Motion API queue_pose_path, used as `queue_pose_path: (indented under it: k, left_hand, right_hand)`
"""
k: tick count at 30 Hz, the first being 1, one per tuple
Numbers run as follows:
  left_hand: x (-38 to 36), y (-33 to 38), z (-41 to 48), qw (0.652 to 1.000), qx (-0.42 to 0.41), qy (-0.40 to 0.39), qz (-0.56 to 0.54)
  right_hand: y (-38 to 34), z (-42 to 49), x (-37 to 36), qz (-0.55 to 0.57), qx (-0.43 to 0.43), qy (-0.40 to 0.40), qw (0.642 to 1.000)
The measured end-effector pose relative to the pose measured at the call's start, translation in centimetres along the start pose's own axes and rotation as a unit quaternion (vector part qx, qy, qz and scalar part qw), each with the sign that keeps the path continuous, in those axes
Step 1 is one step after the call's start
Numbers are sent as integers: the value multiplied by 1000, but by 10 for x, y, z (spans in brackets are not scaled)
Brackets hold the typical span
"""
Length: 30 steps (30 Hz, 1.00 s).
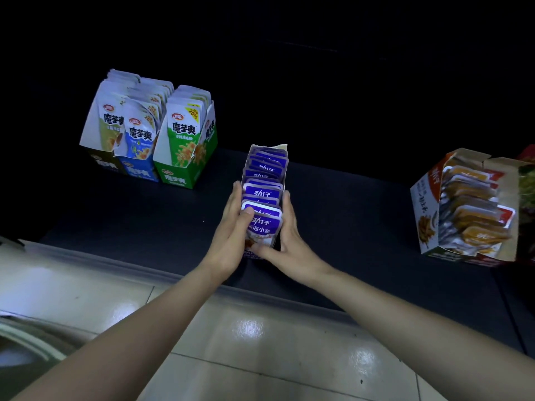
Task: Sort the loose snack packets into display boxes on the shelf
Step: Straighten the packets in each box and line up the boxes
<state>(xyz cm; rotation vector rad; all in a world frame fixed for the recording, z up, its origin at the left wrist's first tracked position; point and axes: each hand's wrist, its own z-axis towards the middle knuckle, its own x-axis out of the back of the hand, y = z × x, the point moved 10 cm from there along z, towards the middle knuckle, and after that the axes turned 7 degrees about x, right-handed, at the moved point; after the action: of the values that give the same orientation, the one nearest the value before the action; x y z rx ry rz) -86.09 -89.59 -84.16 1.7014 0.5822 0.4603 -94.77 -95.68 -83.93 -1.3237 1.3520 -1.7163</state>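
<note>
On shelf point(144, 215), left hand point(231, 235), right hand point(292, 241), straight fingers point(236, 195) pressing cardboard box point(280, 147), glossy packets point(265, 172)

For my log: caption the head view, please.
Left hand and right hand press the purple packet box on the shelf between green box and orange box.

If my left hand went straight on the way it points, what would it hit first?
Probably nothing: the left hand runs beside the purple packet box, with only dark shelf ahead. The green box sits left of that line. Depth is unclear.
</note>
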Motion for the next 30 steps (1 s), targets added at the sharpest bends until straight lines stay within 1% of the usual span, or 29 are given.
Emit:
queue_pose_path:
  k: [4,7,10,13,16,20,24,30]
  left_hand:
    - [0,1,3,1000,-1,2,-16]
    - [-2,4,11,999,8,-6,-50]
    - [-5,9,17,999,9,-14,-49]
    - [-4,12,21,999,9,-3,-49]
    - [6,15,27,998,8,12,-62]
    - [-2,17,31,1000,5,-8,-16]
    - [2,30,32,999,-28,22,5]
    - [-6,28,38,1000,-20,-2,-3]
  right_hand:
    - [10,6,1,-12,-18,0,1000]
    - [11,12,8,-16,-25,20,999]
    - [13,22,11,-22,-20,33,999]
    - [16,25,15,-30,-16,35,999]
    - [18,26,27,-14,-9,30,999]
    - [11,43,32,-15,4,17,1000]
    - [12,52,34,1,9,20,1000]
    - [12,63,40,33,-3,11,999]
